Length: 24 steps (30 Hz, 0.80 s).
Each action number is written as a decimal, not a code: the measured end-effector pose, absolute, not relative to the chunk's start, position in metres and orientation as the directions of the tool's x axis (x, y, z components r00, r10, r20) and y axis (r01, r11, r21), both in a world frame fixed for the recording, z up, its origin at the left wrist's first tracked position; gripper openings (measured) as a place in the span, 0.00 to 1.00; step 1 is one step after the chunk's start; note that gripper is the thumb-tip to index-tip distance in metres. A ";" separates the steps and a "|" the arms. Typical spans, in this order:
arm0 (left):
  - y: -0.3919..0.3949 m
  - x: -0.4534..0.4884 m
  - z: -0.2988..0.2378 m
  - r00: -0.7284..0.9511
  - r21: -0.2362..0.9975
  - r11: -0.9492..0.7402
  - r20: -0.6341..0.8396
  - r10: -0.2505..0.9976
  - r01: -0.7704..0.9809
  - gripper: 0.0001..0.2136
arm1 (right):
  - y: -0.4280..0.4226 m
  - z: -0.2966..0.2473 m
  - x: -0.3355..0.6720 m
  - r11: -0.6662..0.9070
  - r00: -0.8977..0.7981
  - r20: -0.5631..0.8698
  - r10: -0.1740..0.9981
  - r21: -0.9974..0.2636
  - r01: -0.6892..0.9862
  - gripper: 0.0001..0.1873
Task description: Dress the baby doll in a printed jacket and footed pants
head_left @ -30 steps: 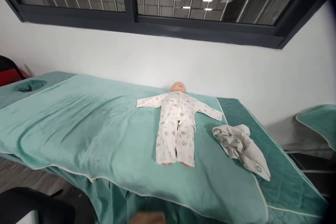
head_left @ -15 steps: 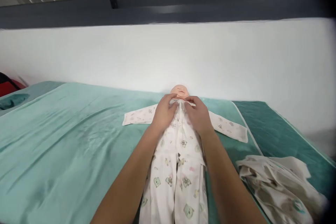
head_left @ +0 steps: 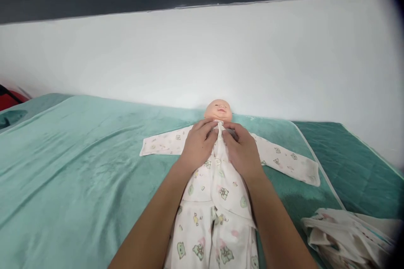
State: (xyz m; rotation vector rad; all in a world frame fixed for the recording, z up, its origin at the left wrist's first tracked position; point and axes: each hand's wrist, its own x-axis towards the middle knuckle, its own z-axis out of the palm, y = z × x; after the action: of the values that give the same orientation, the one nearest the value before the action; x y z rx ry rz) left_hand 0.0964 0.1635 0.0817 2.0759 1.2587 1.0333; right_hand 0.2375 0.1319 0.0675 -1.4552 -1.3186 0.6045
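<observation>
A baby doll (head_left: 219, 110) lies on its back in a white long-sleeved shirt (head_left: 202, 189) printed with small bears, its sleeves spread to both sides. Matching trousers (head_left: 202, 248) cover its legs. At the chest, just under the neck, my left hand (head_left: 199, 141) pinches the left front edge of the shirt between thumb and fingers. Across the opening, my right hand (head_left: 241, 147) grips the opposite edge close to the collar. The two edges meet between my thumbs, and a button shows below them. My fingertips partly hide the collar.
A light green blanket (head_left: 78, 168) covers the surface, with a darker green cloth (head_left: 347, 155) at the right. A crumpled white cloth (head_left: 350, 235) lies at the lower right. Behind the doll stands a white wall (head_left: 158, 63). Something red (head_left: 11, 100) sits at the far left.
The view has tilted down and come closer, so the doll's head shows more fully. Both hands stay at the collar, having shifted slightly down from the doll's chin.
</observation>
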 end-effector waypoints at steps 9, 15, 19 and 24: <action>0.162 0.097 0.083 0.295 0.725 -0.454 0.347 0.890 0.517 0.16 | 0.131 0.067 0.238 0.183 0.249 0.313 0.916 -0.881 0.436 0.19; 0.163 0.096 0.083 0.310 0.724 -0.457 0.339 0.888 0.516 0.16 | 0.133 0.069 0.239 0.204 0.176 0.324 0.929 -0.849 0.488 0.19; 0.162 0.096 0.083 0.311 0.717 -0.446 0.323 0.894 0.536 0.17 | 0.131 0.071 0.238 0.122 0.251 0.245 0.937 -0.898 0.422 0.18; 0.163 0.096 0.084 0.318 0.715 -0.444 0.316 0.894 0.539 0.17 | 0.130 0.071 0.238 0.103 0.264 0.222 0.938 -0.911 0.400 0.17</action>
State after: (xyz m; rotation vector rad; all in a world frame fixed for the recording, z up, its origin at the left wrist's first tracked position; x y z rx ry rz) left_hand 0.0957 0.1626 0.0835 2.1027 1.2636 0.9658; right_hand 0.2377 0.1298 0.0706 -1.4823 -1.3144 0.6435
